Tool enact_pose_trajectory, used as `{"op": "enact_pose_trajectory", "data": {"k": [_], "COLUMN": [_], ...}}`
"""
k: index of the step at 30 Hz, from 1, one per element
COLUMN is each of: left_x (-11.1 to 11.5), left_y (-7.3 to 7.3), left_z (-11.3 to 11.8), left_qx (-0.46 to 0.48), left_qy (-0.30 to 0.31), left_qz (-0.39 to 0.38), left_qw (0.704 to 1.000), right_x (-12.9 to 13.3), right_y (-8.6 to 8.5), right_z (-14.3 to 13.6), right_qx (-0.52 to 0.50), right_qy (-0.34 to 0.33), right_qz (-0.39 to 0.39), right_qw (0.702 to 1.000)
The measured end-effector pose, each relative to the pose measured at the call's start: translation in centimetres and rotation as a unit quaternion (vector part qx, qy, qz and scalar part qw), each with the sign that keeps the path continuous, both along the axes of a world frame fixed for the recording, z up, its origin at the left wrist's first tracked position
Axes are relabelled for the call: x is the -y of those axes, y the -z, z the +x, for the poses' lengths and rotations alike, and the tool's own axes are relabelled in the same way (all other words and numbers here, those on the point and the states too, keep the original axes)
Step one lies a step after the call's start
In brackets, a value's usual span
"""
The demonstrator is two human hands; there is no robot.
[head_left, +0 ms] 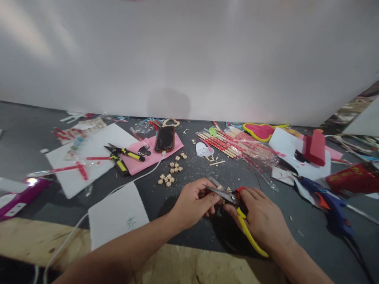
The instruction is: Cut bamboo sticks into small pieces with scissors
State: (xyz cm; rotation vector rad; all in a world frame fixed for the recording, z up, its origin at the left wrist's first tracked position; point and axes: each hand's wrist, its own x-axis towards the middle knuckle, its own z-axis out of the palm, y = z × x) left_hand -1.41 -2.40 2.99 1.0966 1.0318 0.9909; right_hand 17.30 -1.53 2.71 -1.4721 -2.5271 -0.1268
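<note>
Near the front of the dark tabletop, my right hand (262, 217) grips a pair of scissors (247, 232) with a yellow and a red handle. Their metal blades stand a little apart and point left, towards my left hand (195, 203). My left fingers are pinched together beside the blades; what they hold is too small and hidden to make out. Short pale wooden stick bits lie around the blades. Left of them are several small clusters of wooden bits (168, 180). Beyond my hands lies a cut wooden stick (217, 163) by a white paper cutout (204, 149).
A phone (165, 139) on pink paper (136, 167) trails a white cable. Yellow-black pliers (122, 157) lie to its left. Bundled chopsticks (220, 144) in red wrappers are at the back. On the right are a blue glue gun (325, 207) and a red can (353, 178).
</note>
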Motion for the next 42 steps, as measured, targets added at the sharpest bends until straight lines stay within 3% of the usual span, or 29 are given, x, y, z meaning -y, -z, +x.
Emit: {"op": "enact_pose_trajectory", "data": {"k": [9, 22, 28, 36, 42], "left_x": [-0.4, -0.5, -0.7, -0.8, -0.5], "left_y": [0.4, -0.1, 0.1, 0.2, 0.0], "left_z": [0.2, -0.3, -0.7, -1.0, -0.3], "left_qx": [0.015, -0.016, 0.007, 0.09, 0.058], "left_qy": [-0.025, -0.021, 0.015, 0.082, 0.046], "left_qz": [-0.009, -0.022, -0.032, -0.123, -0.072], "left_qw": [1.0, 0.999, 0.999, 0.985, 0.995], "right_x": [-0.4, -0.2, -0.2, -0.1, 0.0], "right_y": [0.1, -0.1, -0.2, -0.3, -0.5], "right_z": [0.3, -0.1, -0.3, 0.0, -0.1], "right_qx": [0.018, 0.014, 0.021, 0.025, 0.027], "right_qy": [0.013, -0.001, 0.005, -0.014, -0.005], "right_qz": [0.027, 0.006, 0.011, 0.028, 0.041], "right_qw": [0.999, 1.0, 1.0, 0.999, 0.999]}}
